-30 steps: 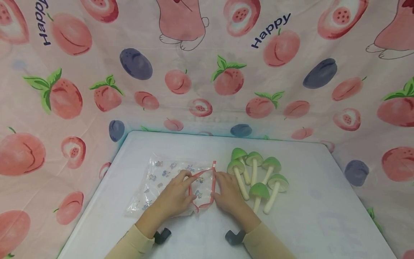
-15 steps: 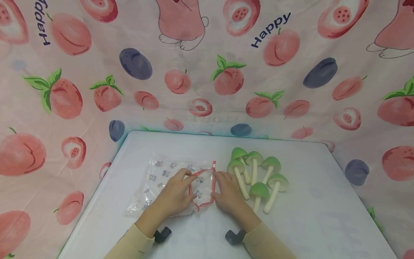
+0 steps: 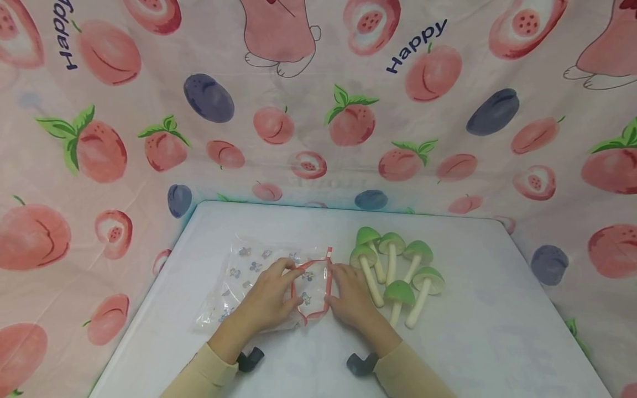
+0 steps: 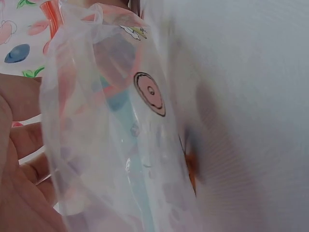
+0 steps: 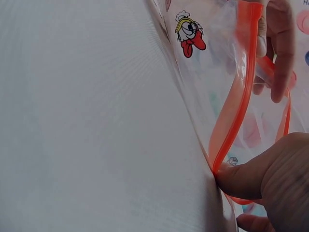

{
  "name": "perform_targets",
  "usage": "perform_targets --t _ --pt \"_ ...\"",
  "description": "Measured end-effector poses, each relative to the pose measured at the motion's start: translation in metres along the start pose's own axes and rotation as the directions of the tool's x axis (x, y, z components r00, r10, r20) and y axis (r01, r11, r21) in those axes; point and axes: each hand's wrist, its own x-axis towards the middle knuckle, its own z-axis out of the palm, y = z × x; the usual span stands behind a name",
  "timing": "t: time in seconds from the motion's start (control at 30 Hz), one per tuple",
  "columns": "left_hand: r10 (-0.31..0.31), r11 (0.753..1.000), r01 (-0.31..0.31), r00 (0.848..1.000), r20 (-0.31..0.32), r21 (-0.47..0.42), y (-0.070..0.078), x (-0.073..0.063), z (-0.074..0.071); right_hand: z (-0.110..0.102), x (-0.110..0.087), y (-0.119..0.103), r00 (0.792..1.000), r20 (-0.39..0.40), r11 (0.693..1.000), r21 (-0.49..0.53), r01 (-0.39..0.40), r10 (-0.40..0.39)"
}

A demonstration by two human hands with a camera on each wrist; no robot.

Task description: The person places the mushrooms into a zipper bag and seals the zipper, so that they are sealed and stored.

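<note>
Nearest, left hand (image 3: 269, 301) pinching one red lip of clear plastic bag (image 3: 259, 282), fingers curled on it; right hand (image 3: 350, 298) pinching opposite lip, thumb pressing red zip strip (image 5: 234, 121). Bag mouth being held apart between both hands. Bag lying flat on white table (image 3: 473, 331), left of centre, printed with small cartoon figures. Just beyond right hand, green-capped toy mushrooms (image 3: 393, 268) lying clustered. Farther back, peach-print cloth (image 3: 318, 110) hanging.

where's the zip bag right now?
In the head view the zip bag lies left of centre on the white table, its red-edged mouth held open between the left hand and right hand, just left of the green mushrooms.
</note>
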Motion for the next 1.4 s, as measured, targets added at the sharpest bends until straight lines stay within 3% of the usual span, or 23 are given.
perform_targets --t 0.57,1.4 --pt "-0.011 1.0 0.011 1.0 0.019 -0.007 0.0015 0.0003 0.0051 -0.0005 -0.0032 0.0002 1.0 -0.003 1.0 -0.017 0.023 -0.023" --pt "0.033 0.999 -0.033 0.999 0.023 -0.007 0.0005 0.0022 0.006 -0.0057 -0.0071 -0.0027 0.995 -0.006 0.995 0.009 0.102 -0.102"
